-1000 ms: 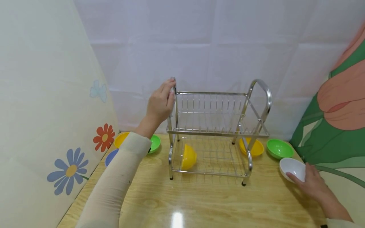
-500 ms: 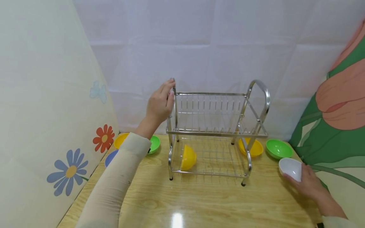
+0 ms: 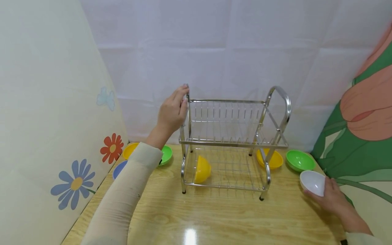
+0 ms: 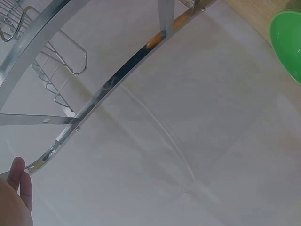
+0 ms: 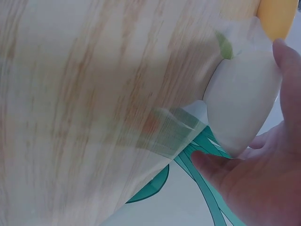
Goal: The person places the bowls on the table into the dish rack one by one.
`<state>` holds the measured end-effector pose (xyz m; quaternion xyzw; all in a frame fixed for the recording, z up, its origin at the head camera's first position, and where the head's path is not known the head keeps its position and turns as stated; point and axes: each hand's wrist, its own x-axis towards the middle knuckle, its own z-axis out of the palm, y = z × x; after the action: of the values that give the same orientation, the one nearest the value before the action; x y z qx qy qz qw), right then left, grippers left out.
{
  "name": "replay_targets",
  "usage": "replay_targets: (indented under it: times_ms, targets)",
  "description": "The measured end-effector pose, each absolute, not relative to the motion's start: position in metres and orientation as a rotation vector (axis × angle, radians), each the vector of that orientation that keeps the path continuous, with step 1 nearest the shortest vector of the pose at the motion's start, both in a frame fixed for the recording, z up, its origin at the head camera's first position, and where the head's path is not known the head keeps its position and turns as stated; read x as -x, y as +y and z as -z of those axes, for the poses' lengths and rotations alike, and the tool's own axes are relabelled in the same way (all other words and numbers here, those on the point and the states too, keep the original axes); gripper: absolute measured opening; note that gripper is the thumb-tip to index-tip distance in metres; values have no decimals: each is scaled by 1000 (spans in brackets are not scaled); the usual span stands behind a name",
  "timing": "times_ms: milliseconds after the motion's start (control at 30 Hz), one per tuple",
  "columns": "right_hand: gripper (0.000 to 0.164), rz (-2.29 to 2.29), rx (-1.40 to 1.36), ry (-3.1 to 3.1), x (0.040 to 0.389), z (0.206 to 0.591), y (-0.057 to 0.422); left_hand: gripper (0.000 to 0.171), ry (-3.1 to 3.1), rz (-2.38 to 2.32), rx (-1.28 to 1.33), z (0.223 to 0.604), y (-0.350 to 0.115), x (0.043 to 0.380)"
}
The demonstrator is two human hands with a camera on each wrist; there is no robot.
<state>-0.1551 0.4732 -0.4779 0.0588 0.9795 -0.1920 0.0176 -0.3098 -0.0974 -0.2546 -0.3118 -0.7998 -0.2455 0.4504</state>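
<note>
My left hand [image 3: 171,110] holds the top of the left side frame of a two-tier metal dish rack [image 3: 234,144]. The left wrist view shows its fingertips [image 4: 24,186] at the curved bar. On the rack's lower tier, a yellow bowl [image 3: 203,169] stands on its side at the left end; the upper tier bears no dishes. At the table's right edge, my right hand [image 3: 333,200] grips a white bowl [image 3: 313,183] by its right side. Thumb and fingers spread around the bowl's outer wall in the right wrist view, partly hidden behind it.
Behind the rack's right legs sits another yellow bowl [image 3: 274,159], with a green bowl [image 3: 300,160] beside it. At left, a yellow bowl [image 3: 130,149], a blue bowl [image 3: 118,169] and a green bowl [image 3: 166,155] are partly covered by my left arm. Fabric walls enclose the wooden table [image 3: 214,217].
My right hand has shifted slightly left and its fingers cover more of the white bowl's right side. The left hand and the rack stay in place.
</note>
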Motion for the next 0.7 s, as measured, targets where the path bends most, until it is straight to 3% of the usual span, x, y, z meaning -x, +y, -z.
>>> replay_targets:
  times_ms: [700]
  targets:
    - [125, 563, -190, 3104, 156, 481, 470, 43, -1987, 620, 763, 255, -97, 309]
